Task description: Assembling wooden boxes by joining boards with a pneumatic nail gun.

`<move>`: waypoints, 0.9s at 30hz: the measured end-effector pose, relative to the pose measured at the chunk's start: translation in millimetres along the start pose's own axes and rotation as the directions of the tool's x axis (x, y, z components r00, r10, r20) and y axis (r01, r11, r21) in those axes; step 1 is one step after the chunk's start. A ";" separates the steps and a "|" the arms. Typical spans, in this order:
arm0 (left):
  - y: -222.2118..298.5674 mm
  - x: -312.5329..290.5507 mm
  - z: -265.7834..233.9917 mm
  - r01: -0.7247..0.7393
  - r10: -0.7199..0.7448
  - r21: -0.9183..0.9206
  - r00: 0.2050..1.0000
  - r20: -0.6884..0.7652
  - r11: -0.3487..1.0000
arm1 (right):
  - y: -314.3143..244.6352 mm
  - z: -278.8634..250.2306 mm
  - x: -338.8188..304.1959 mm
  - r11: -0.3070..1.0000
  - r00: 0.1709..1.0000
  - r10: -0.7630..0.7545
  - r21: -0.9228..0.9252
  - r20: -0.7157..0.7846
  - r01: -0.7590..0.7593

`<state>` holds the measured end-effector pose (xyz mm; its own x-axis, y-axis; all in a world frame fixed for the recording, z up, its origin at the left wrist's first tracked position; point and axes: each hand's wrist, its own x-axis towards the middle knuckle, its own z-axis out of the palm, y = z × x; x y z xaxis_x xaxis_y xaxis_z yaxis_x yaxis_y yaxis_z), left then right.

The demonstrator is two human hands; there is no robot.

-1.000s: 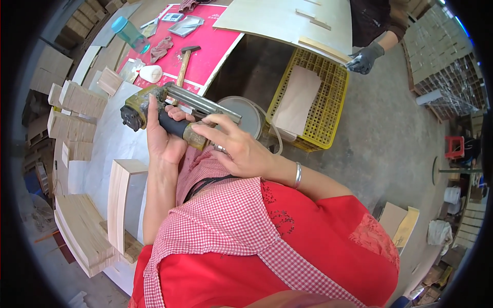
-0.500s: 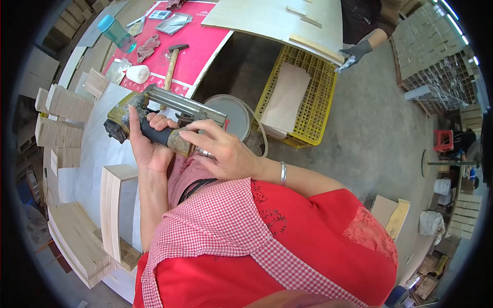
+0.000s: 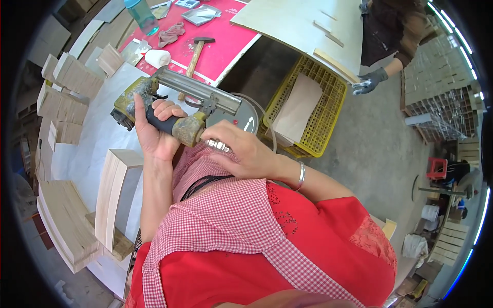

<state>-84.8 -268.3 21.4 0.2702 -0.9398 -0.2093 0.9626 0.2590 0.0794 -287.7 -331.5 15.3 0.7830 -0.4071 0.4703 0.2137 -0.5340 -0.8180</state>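
A worn yellow-and-grey nail gun (image 3: 137,100) lies across my left palm, its long metal magazine pointing right. My left hand (image 3: 156,138) wraps its fingers round the black grip, with the thumb up along the body. At the lower end of the grip sits a shiny metal air coupling (image 3: 218,146). My right hand (image 3: 246,154) is closed round that coupling, fingertips above and thumb below. Part of the coupling shows between them. Just beyond the gun, a hammer (image 3: 195,59) with a wooden handle rests on the red-covered table (image 3: 228,49).
Stacked curved wooden pieces (image 3: 67,220) stand on the left, with an upright curved frame (image 3: 115,195) nearer me. A yellow crate (image 3: 334,115) holds flat sheets. A co-worker's gloved hand (image 3: 371,82) touches a pale board (image 3: 298,23). A white squeeze bottle (image 3: 157,58) lies by the hammer.
My right hand has slid off the end of the grip down onto the coupling, which now shows more. The view has shifted, so the table and crate appear farther right.
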 end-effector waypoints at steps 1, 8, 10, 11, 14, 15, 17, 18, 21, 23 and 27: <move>2.1 -1.2 -1.0 -0.005 0.005 -0.003 1.000 0.005 1.000 | 0.8 1.0 1.4 1.000 1.000 -0.004 -0.002 0.006 0.004; 6.9 -8.6 -2.1 0.002 -0.001 -0.007 0.998 0.062 1.000 | 3.7 6.9 10.2 0.994 0.978 -0.014 0.111 0.207 -0.009; 9.5 -10.7 -4.6 0.005 -0.004 -0.007 0.998 0.069 1.000 | 6.4 12.5 8.3 0.995 0.979 -0.029 0.104 0.202 0.008; 10.3 -11.3 -5.6 0.011 -0.011 -0.004 0.997 0.077 1.000 | 8.1 15.3 6.9 0.995 0.980 -0.043 0.096 0.192 0.025; 9.2 -12.2 -4.7 0.024 -0.024 -0.004 0.996 0.083 1.000 | 6.7 16.5 7.1 0.996 0.983 -0.062 0.067 0.172 0.051; 8.4 -12.6 -2.8 0.022 -0.022 -0.005 0.996 0.082 1.000 | 4.9 15.7 7.7 0.997 0.984 -0.071 0.052 0.166 0.063; 8.0 -12.2 -1.0 0.025 -0.024 -0.005 0.996 0.081 1.000 | 3.0 14.7 8.6 0.997 0.985 -0.080 0.034 0.156 0.075; 7.5 -11.7 -0.5 0.030 -0.029 -0.007 0.996 0.085 1.000 | 2.3 13.8 8.6 0.997 0.985 -0.079 0.011 0.156 0.078; 5.9 -9.8 -0.1 0.042 -0.041 -0.009 0.995 0.091 0.999 | 2.0 12.2 8.0 0.996 0.985 -0.075 -0.035 0.154 0.081; 5.1 -8.9 -0.8 0.046 -0.045 -0.007 0.996 0.082 0.999 | 2.3 12.7 7.2 0.996 0.987 -0.073 -0.043 0.140 0.080; 7.6 -6.6 -4.0 0.042 -0.043 0.018 0.998 0.052 0.999 | 6.2 14.9 4.7 0.995 0.989 -0.064 -0.064 0.132 0.072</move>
<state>-79.1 -259.3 19.5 0.2273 -0.9603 -0.1619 0.9726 0.2154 0.0877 -274.0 -325.7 7.6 0.8379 -0.2712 0.4737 0.2323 -0.6082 -0.7590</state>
